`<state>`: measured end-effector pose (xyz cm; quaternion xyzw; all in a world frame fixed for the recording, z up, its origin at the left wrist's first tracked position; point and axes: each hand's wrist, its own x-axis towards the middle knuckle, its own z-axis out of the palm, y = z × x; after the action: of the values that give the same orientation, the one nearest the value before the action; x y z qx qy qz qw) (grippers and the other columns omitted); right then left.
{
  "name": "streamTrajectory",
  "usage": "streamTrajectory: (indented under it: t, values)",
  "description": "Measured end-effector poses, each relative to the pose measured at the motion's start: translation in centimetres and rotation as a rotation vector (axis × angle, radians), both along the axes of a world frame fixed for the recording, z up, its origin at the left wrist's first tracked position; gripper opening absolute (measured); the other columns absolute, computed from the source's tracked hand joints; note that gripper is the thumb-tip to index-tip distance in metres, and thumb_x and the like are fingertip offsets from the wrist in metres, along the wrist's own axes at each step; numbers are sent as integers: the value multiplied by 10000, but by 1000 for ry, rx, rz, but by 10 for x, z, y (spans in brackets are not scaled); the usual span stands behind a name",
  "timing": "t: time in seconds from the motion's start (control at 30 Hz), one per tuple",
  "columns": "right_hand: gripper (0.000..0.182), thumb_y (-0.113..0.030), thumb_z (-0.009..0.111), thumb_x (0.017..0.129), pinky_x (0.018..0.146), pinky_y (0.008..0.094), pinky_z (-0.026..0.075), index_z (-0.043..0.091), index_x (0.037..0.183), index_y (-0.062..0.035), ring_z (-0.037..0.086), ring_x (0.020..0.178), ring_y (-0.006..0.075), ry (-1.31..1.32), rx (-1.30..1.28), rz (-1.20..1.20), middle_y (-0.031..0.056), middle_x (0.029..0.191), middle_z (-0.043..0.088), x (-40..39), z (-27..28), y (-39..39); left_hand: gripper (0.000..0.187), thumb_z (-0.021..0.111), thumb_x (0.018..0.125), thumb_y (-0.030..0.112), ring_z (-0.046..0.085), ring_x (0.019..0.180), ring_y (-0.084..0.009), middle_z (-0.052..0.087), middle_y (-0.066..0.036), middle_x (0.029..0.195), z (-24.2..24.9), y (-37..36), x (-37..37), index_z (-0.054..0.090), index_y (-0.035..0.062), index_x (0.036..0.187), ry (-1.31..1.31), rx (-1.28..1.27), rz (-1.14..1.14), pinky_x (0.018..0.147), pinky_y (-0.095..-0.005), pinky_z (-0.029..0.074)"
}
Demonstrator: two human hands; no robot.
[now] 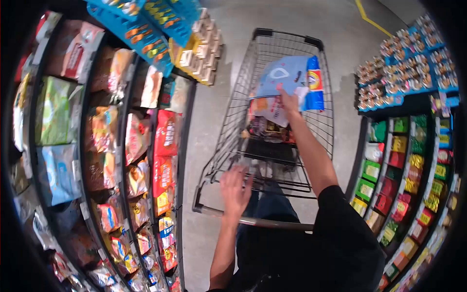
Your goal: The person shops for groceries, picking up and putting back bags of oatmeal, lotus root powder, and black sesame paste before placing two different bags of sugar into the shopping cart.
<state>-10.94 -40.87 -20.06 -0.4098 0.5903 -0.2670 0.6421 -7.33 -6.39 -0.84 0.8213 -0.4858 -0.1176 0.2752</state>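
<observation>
A light blue bag (pixel 278 69) with a white ring printed on it lies on top of the goods in the wire shopping cart (pixel 228 127). My right hand (pixel 290 102) reaches over the cart and grips the bag's near part; some of the fingers are hard to make out. Beside that bag is a blue, yellow and red package (pixel 315 83). Under my right forearm sit a white printed bag (pixel 272 113) and dark packages (pixel 265 130). My left hand (pixel 234 190), slightly blurred, hovers above the cart handle (pixel 262 223) with its fingers apart and holds nothing.
Shelves of bagged snacks (pixel 165 136) run along the left. Shelves with green, red and gold packets (pixel 389 180) line the right. Blue display racks (pixel 399 73) rise at both sides. Grey floor (pixel 233 19) extends ahead, with a yellow line (pixel 372 22) at the far right.
</observation>
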Motion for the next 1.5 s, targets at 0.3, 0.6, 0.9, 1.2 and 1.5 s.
streamTrajectory:
  t: [0.3,0.6,0.9,1.2,1.5]
  values:
    - [303,-263,727,826,701,370,502,695,941,16,651,726,227,203,-589,367,90,772,689,7,53,-47,283,638,899,214,527,1221,-261,620,-84,1162,-16,8,-2,627,81,1148,-20,27,-16,1058,-447,342]
    - [277,-233,696,781,609,407,453,683,771,44,604,602,277,329,-887,874,174,655,648,-25,345,24,298,580,953,241,506,1255,-284,599,-100,1233,-17,13,0,598,67,1194,64,-164,19,1084,-445,334]
    - [300,-253,771,724,645,314,415,654,646,12,561,698,162,136,-962,1132,97,616,632,-71,530,112,778,673,930,301,284,1441,-278,306,-153,1549,65,29,61,237,21,1511,1085,-656,240,1131,-368,314]
    - [502,-236,745,631,746,260,463,645,1029,53,619,788,137,-399,-849,1318,70,898,674,-47,589,152,910,854,718,178,439,1313,-259,499,-141,1402,102,78,76,362,32,1470,1229,-383,-277,1142,-385,305]
    - [359,-258,649,856,735,264,525,650,1063,35,661,770,133,-450,-496,1223,84,908,697,30,511,192,770,828,724,82,540,1214,-237,580,-97,1306,96,139,9,456,28,1397,1406,-674,-97,1057,-386,421]
